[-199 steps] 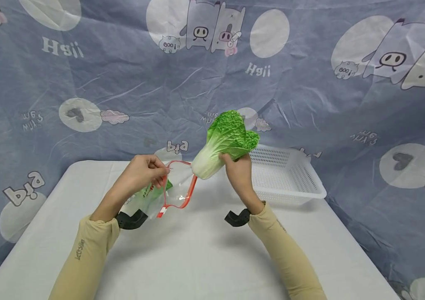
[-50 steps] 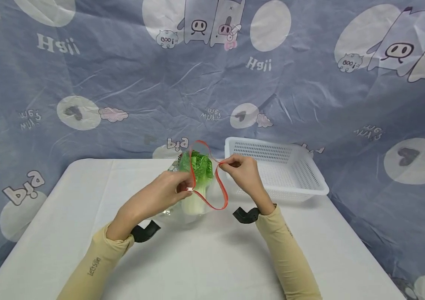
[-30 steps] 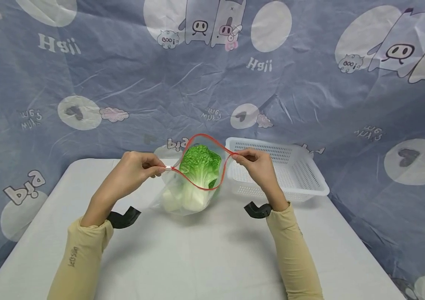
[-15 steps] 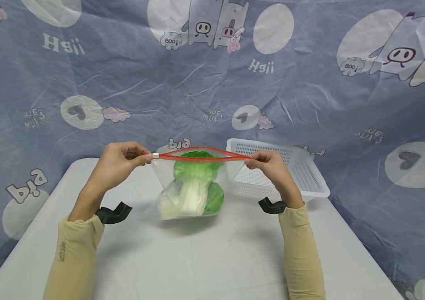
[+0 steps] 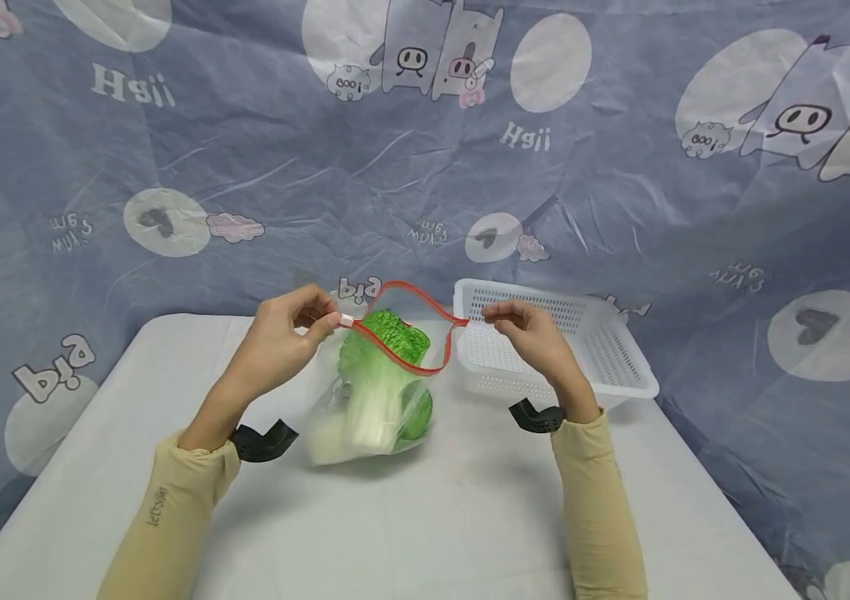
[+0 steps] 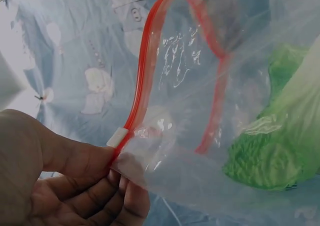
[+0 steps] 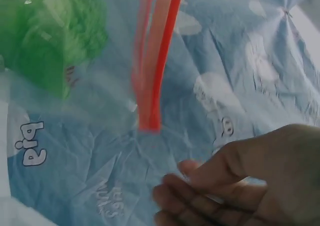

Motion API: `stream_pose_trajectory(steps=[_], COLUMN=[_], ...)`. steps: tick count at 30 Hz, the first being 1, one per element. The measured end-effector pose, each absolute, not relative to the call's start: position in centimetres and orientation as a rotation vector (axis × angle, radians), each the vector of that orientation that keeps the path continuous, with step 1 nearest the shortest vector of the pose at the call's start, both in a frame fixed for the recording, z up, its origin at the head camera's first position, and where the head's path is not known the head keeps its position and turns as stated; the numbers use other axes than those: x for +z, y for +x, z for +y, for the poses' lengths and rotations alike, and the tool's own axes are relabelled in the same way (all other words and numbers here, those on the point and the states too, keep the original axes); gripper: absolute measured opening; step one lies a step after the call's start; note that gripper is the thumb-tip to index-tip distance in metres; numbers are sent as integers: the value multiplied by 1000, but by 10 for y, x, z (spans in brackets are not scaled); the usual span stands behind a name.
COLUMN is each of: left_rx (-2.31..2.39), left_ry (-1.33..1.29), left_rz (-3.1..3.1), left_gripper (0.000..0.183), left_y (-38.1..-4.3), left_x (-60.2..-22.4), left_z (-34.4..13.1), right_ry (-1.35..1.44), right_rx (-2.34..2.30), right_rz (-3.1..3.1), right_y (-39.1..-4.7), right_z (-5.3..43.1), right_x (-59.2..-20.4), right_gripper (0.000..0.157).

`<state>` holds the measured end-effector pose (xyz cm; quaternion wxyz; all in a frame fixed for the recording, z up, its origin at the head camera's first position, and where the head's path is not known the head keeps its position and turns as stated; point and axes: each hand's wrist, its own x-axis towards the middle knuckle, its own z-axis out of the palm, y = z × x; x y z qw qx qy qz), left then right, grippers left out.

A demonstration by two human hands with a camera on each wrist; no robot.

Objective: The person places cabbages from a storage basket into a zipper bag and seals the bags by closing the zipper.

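My left hand (image 5: 275, 337) pinches the corner of a clear zip bag (image 6: 175, 101) between thumb and fingers, right at its white slider (image 5: 347, 320). A red zip strip (image 5: 402, 364) rims the bag's mouth, which gapes. Inside the bag is a napa cabbage (image 5: 376, 408), green leaves toward the mouth and white base down. Another pale and green vegetable (image 5: 417, 412) shows behind it through the plastic. My right hand (image 5: 545, 342) holds nothing, its fingers loosely bent. In the right wrist view a gap separates its fingertips from the free end of the red strip (image 7: 150, 121).
A white perforated plastic basket (image 5: 575, 385) stands at the back right, partly behind my right hand. White cloth covers the table (image 5: 395, 533). A blue-grey patterned curtain (image 5: 320, 192) hangs close behind the table.
The cabbage has gone from my right hand into the bag. Both hands then stretched the zip straight; now my right hand has let go, the left has moved right, and the mouth gapes again.
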<state>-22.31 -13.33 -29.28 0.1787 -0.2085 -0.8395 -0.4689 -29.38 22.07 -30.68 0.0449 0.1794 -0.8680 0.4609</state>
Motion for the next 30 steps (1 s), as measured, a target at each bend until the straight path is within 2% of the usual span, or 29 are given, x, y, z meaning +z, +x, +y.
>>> stream_pose_trajectory(steps=[9,15,21,30], left_rx=[-1317,-1294,-1242,-1299], left_ry=[-586,-663,-716,-701], left_rz=[-2354,-2320,-2275,-2307], left_gripper=[4,5,4,5], left_y=[-216,-214,-213,-220], left_x=[-296,-299,-299,-296], left_z=[-119,-111,-107,-116], right_ry=[1071,1312,1345,1359], right_rx=[1156,946,911,920], right_rz=[-2418,-2455,-2464,-2473], right_y=[-262,-257,-259,-263], right_z=[157,115,97,99], right_x=[-271,-260,-262,-264], right_gripper=[24,26,16,10])
